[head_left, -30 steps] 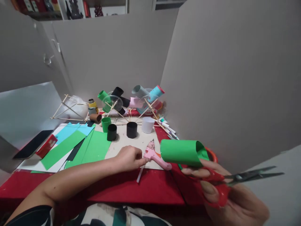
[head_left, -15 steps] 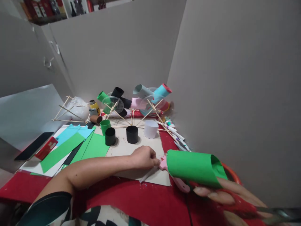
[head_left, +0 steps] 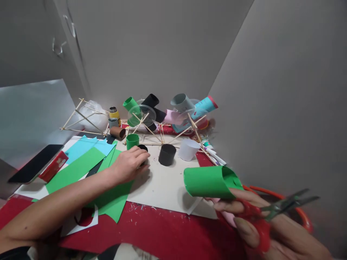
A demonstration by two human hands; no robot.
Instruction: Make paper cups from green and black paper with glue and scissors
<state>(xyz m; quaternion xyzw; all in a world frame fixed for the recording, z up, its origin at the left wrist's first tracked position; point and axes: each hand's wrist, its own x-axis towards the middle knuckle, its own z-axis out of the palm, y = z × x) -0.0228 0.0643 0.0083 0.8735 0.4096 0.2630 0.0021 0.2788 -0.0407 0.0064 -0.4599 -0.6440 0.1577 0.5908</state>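
Remotely, I watch the right hand (head_left: 287,228) gripping a green tube (head_left: 203,181) and scissors (head_left: 274,210); the left hand (head_left: 129,164) touches a black ring (head_left: 142,147) (pinched? I can't tell).

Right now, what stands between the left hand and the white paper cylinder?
In the head view, one short black cylinder stands between the left hand and the white paper cylinder. A second black cylinder is partly hidden behind that hand.
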